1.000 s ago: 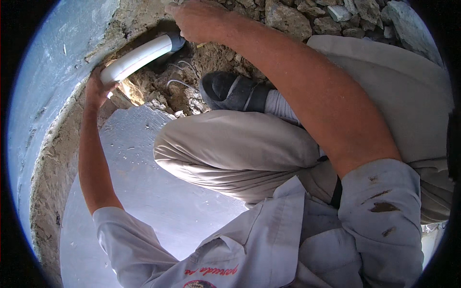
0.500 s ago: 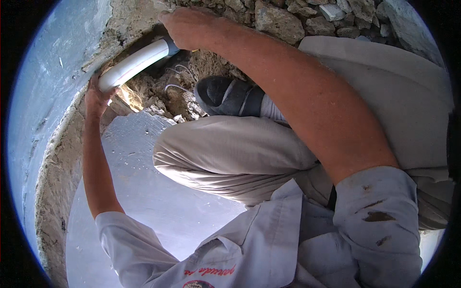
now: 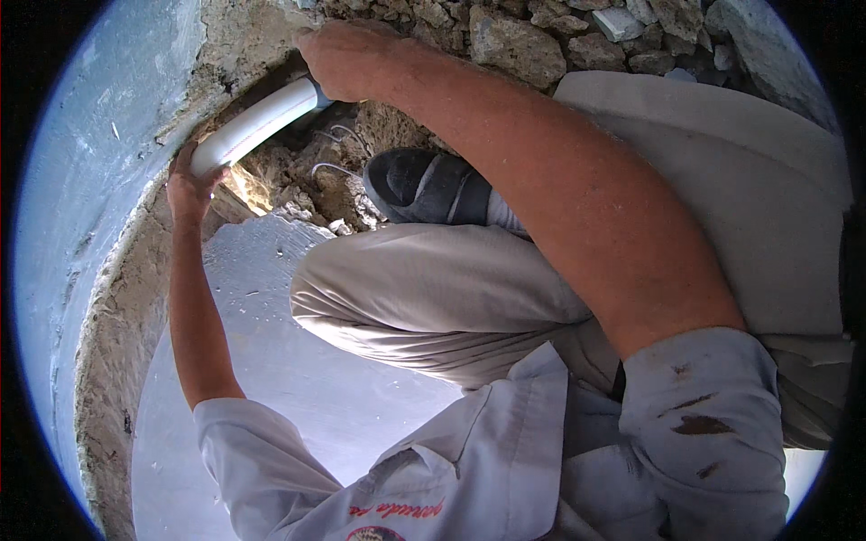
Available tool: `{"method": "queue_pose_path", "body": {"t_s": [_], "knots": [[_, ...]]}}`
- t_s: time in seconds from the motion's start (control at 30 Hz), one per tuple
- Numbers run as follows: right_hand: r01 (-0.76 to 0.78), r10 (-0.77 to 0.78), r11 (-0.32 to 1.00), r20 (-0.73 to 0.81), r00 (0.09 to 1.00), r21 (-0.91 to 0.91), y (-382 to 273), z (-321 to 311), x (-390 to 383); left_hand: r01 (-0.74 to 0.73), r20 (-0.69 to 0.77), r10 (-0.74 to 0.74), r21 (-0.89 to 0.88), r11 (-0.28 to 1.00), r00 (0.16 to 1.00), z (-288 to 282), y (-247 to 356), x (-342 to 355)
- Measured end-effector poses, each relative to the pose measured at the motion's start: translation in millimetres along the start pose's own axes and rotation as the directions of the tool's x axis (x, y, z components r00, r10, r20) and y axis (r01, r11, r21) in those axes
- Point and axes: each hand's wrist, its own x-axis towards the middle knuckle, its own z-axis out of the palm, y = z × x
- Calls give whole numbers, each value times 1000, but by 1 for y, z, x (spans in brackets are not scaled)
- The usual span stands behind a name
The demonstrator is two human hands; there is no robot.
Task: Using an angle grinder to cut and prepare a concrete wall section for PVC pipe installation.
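One white pipe [image 3: 255,126] beside the blue-grey wall [image 3: 99,180]. Left hand [image 3: 191,185] wrapped round pipe's lower end, some fingers hidden. Right hand [image 3: 347,61] at its upper end, covering most of a grey fitting [image 3: 323,94]; grip can't be told. Thin wires [image 3: 336,169] right of pipe, ends unclear; rubble [image 3: 516,47] farther right, cut off.

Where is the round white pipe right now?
In the head view's upper left, the white cylindrical pipe slants up from the bare left hand toward the bare right hand, left of the dark strapped shoe.
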Motion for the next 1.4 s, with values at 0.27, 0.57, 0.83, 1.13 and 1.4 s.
{"method": "queue_pose_path", "body": {"t_s": [0.27,0.57,0.83,1.13,1.4], "knots": [[51,-47,998,95,994,-39,-2,-7,-2,45,-66,-37,124,991,997,10,-2,-6],[41,-41,999,109,993,1,2,0,-5,73,-170,-54,104,992,984,20,-8,-12],[11,-14,1000,128,992,25,1,11,-3,92,-256,-68,83,992,964,30,-4,-18],[264,-230,932,160,960,-249,25,33,19,154,-354,-268,-319,935,896,56,-29,15],[140,-82,973,296,952,-182,8,8,11,198,-112,-448,-784,588,887,47,-41,28]]}}
